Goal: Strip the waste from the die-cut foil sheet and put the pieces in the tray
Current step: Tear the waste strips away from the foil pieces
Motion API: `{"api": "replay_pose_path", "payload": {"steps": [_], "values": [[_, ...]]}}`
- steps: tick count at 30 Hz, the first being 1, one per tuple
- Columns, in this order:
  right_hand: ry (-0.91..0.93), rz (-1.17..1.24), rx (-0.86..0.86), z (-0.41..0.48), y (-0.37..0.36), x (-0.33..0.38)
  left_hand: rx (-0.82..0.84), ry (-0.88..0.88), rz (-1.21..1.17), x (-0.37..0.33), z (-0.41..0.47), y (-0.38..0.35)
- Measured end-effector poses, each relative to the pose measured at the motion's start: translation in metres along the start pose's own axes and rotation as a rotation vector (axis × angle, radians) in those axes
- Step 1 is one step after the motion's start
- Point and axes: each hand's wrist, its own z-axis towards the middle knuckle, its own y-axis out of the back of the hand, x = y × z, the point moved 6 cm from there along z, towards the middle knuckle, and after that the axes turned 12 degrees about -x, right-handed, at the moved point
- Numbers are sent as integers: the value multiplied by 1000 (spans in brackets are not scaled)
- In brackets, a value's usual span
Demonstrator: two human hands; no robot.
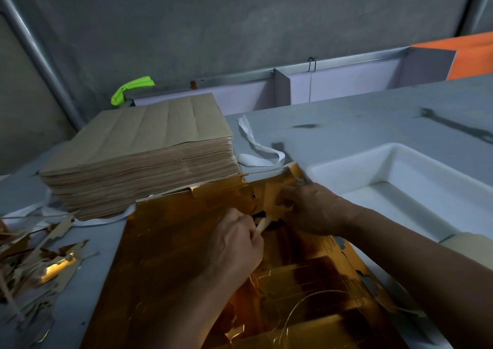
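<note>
Gold die-cut foil sheet (pixel 186 255) lies flat on a grey worktable (pixel 346 124), near and centre, as a person works on it with two bare hands. The left hand (pixel 237 239) comes in from the near edge, knuckles up. Its fingers are curled into a fist round one pale narrow waste strip (pixel 262 223), which pokes out to the right of the thumb. The right hand (pixel 312 210) reaches in from the near right on a bare forearm, with its back turned up. Its bent fingers (pixel 286 196) rest on the sheet near its far right corner; whether they pinch the foil or only press it down cannot be told.

One white moulded tray (pixel 346 172) sits just right of the sheet, beside the right wrist. One tall stack of brown card sheets (pixel 138 156) stands at the far left, touching the foil's far edge. One loose heap of brown and gold offcuts (pixel 34 263) lies at the near left, apart from the sheet. One curled white tape strip (pixel 256 148) lies between the stack and the tray. One dark flat spanner (pixel 453 127) lies on the far right of the table.
</note>
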Motion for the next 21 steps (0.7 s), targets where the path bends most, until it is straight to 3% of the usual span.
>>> {"api": "replay_pose_path", "payload": {"steps": [6,13,17,21], "values": [[-58,7,39,-1,-4,-3,-188,75,-43,12,3,31],[7,-4,79,-2,-6,0,-378,199,-219,21,-3,52],[-1,76,41,-3,-3,3,-422,102,-245,10,-9,53],[-252,469,115,-8,-3,4,-439,-93,-244,-13,-16,51]]}}
